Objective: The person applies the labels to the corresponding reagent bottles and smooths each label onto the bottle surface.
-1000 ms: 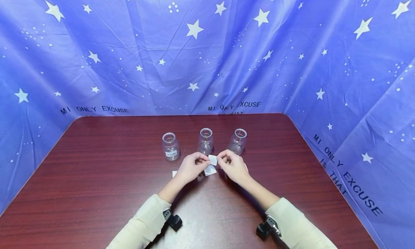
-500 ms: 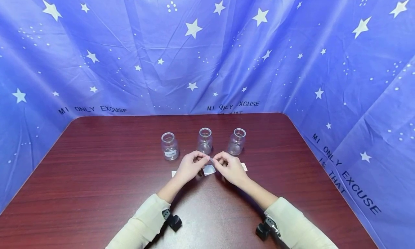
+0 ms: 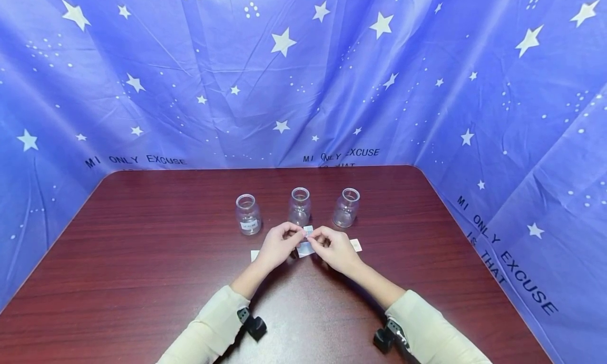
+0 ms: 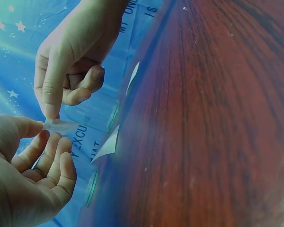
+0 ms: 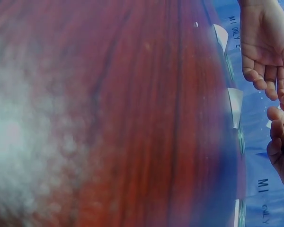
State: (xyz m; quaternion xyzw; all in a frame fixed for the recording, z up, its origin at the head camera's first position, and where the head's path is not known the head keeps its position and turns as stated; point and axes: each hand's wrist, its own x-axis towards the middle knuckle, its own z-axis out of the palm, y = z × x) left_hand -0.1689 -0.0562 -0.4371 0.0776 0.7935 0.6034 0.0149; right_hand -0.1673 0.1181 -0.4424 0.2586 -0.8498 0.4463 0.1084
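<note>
Between both hands is a small white sticker label (image 3: 309, 229), raised over the table in front of the middle jar (image 3: 300, 208). My left hand (image 3: 281, 244) pinches it between thumb and index finger, as the left wrist view shows. From the other side, thumb and finger of my right hand (image 3: 335, 249) pinch the label's edge, fingertips close to the left ones. A whitish paper square (image 3: 305, 249) lies below the hands. The glass jar on the left (image 3: 248, 211) carries a printed label (image 3: 248, 225); the right jar (image 3: 346, 210) shows none.
Another paper piece (image 3: 254, 255) lies beside the left wrist, partly covered by it. To the right of the right hand is a further label piece (image 3: 356, 245). All rest on a dark red wooden table (image 3: 142, 248), with blue star-printed cloth (image 3: 237, 64) behind.
The label has turned from face-on to edge-on, then tilted up again between the fingertips. My right hand has shifted slightly left, closer to the left, uncovering the label piece on the right.
</note>
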